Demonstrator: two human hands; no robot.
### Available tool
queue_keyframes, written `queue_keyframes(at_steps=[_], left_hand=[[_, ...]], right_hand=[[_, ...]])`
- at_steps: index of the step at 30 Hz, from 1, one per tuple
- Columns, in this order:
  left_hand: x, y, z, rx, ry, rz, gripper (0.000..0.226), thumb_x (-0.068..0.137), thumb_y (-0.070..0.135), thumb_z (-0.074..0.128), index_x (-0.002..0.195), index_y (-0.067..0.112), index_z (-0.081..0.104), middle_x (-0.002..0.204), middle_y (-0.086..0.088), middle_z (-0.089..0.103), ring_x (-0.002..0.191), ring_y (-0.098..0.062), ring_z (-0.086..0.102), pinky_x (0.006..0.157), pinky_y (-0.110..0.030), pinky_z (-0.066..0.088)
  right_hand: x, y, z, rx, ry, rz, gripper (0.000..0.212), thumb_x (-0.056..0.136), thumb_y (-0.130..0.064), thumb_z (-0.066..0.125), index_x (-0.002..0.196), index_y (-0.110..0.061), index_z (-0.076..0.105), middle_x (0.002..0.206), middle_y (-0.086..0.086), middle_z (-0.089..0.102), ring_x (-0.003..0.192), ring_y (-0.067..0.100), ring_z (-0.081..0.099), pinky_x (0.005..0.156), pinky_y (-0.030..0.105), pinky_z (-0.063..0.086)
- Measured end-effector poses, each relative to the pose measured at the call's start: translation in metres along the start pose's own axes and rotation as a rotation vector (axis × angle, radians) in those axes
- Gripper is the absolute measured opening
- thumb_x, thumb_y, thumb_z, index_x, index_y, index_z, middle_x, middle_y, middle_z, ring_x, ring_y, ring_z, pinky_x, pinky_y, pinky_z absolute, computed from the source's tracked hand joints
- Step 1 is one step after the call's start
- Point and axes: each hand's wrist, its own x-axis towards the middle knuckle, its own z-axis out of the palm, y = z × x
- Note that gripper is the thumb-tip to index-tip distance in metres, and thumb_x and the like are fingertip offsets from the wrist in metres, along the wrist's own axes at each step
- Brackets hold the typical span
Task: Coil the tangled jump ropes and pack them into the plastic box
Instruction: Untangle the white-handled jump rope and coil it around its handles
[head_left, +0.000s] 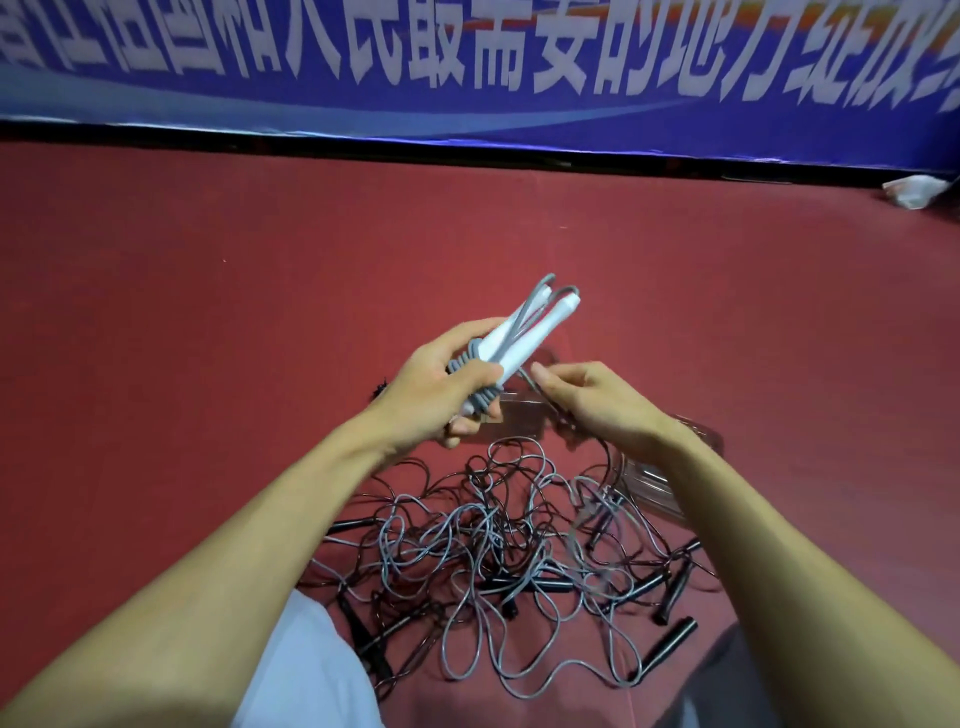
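Red floor (208, 312) below a blue banner (467, 104); left hand (441, 387) grips white rope handles (524, 327), right hand (597, 400) pinches grey cord (470, 357).

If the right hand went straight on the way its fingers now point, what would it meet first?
Most likely the white handles gripped by the left hand: the right hand, pinching the grey cord, points up-left at their lower part. Depth is unclear.

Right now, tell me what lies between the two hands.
Head view: a short stretch of grey rope, running from the white handles in the left hand to the right hand.
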Motion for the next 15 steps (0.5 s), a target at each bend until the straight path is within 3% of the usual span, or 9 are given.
queue_keyframes(at_steps=[2,4,8,11,14,15], left_hand=[[0.004,-0.006,-0.004,0.064,0.072,-0.028,0.032,0.095,0.008,0.051,0.122,0.023,0.056,0.068,-0.009,0.060,0.039,-0.012,0.037,0.040,-0.018,0.030],[0.007,-0.012,-0.009,0.160,0.114,-0.055,0.023,0.095,0.009,0.053,0.116,0.017,0.056,0.068,-0.009,0.059,0.038,-0.011,0.038,0.039,-0.018,0.030],[0.011,-0.025,-0.018,0.415,0.130,-0.041,0.015,0.093,0.016,0.057,0.108,0.014,0.057,0.066,-0.004,0.061,0.039,-0.011,0.042,0.040,-0.022,0.035],[0.012,-0.031,-0.018,0.643,0.181,-0.010,0.017,0.091,0.024,0.061,0.103,0.015,0.053,0.071,-0.003,0.061,0.044,-0.010,0.045,0.044,-0.025,0.038],[0.014,-0.034,-0.016,0.719,0.193,-0.029,0.022,0.091,0.028,0.063,0.100,0.015,0.047,0.074,-0.003,0.058,0.049,-0.013,0.047,0.049,-0.028,0.040],[0.015,-0.035,-0.017,0.750,0.181,-0.045,0.024,0.091,0.029,0.064,0.101,0.016,0.046,0.077,-0.003,0.058,0.053,-0.013,0.048,0.050,-0.028,0.040]], right_hand=[[-0.003,0.001,0.000,-0.296,-0.018,0.002,0.054,0.098,-0.051,0.043,0.063,-0.011,0.053,0.057,0.006,0.052,0.047,0.020,0.054,0.057,0.034,0.050],[-0.004,0.001,-0.005,-0.528,0.019,-0.005,0.064,0.095,-0.058,0.042,0.066,-0.004,0.058,0.061,0.008,0.056,0.058,0.028,0.064,0.065,0.034,0.053],[-0.009,-0.001,-0.014,-0.564,-0.049,0.012,0.074,0.078,-0.075,0.048,0.083,-0.004,0.068,0.065,0.007,0.060,0.072,0.029,0.068,0.072,0.039,0.058],[-0.009,0.002,-0.013,-0.686,-0.073,-0.012,0.049,0.084,-0.053,0.065,0.094,-0.005,0.061,0.081,0.011,0.066,0.076,0.030,0.064,0.071,0.039,0.053],[-0.011,-0.005,-0.011,-0.641,-0.036,-0.139,0.026,0.089,-0.036,0.066,0.093,-0.011,0.060,0.079,0.005,0.064,0.070,0.020,0.057,0.060,0.016,0.044],[-0.011,-0.007,-0.011,-0.664,-0.027,-0.194,0.022,0.091,-0.033,0.065,0.092,-0.011,0.062,0.076,0.002,0.062,0.068,0.018,0.055,0.057,0.015,0.039]])
